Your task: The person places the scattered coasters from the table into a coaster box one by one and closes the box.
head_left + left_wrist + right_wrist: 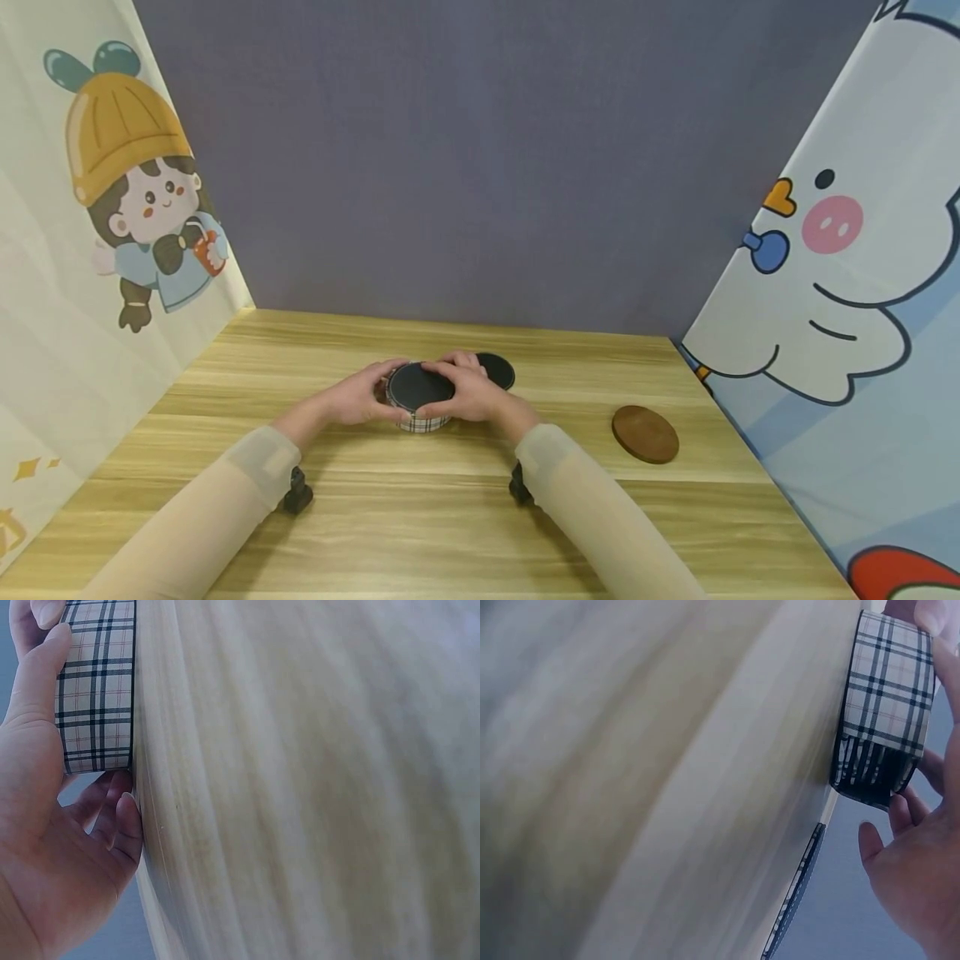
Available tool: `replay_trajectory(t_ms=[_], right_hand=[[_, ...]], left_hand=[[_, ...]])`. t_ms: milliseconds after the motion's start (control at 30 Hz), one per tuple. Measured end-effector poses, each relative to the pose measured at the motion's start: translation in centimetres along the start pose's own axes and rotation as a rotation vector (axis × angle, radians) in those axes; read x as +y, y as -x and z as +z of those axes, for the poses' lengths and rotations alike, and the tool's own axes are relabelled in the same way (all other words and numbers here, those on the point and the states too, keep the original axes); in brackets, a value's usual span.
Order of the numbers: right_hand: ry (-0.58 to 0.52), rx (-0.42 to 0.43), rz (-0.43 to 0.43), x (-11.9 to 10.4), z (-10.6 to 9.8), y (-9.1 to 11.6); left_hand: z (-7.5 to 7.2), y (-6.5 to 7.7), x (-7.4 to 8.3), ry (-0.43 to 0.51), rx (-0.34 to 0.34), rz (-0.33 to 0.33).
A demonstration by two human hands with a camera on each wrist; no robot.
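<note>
A round coaster holder (416,386) with a black top and a black-and-cream plaid side stands on the wooden table. My left hand (356,397) holds its left side, thumb at the front and fingers reaching behind. On the other side my right hand (476,394) grips it too, its thumb close to the left one. In the right wrist view, the holder's wall (889,686) has a dark cut-out showing stripes inside. Just beyond my right hand lies a round black coaster (501,371), partly hidden by that hand; its thin edge (795,892) is plaid.
A round brown wooden disc (645,434) lies flat on the right part of the table (420,517). A grey panel (480,167) stands at the back. Cartoon-printed cloths rise along the left and right sides.
</note>
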State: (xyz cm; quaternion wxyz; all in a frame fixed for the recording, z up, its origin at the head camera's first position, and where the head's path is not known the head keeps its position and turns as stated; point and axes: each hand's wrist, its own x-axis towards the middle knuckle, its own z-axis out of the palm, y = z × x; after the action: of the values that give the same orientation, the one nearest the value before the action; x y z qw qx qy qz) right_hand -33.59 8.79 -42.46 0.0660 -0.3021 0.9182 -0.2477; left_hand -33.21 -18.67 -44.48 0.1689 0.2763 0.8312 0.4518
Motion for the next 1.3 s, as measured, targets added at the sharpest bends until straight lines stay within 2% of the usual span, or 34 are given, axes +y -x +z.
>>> replay_trajectory(t_ms=[233, 400, 533, 700, 1000, 1300], right_hand=[[0.003, 0.002, 0.015, 0.1, 0.1, -0.1], [0.003, 0.010, 0.007, 0.2, 0.0, 0.2], [-0.017, 0.020, 0.015, 0.4, -0.6, 0.8], [-0.055, 0.031, 0.025, 0.7, -1.8, 2.1], [-0.099, 0.039, -0.013, 2.5, -3.6, 4.8], [-0.050, 0.035, -0.003, 5.3, -4.5, 7.6]], left_hand=[[0.2, 0.1, 0.2, -0.042, 0.031, -0.019], [0.2, 0.1, 0.4, -0.037, 0.034, -0.041], [0.2, 0.1, 0.4, -0.040, 0.039, -0.034], [0.3, 0.2, 0.4, -0.057, 0.070, -0.012], [0.4, 0.0, 0.3, -0.057, 0.091, -0.009], [0.5, 0.2, 0.6, -0.080, 0.096, 0.000]])
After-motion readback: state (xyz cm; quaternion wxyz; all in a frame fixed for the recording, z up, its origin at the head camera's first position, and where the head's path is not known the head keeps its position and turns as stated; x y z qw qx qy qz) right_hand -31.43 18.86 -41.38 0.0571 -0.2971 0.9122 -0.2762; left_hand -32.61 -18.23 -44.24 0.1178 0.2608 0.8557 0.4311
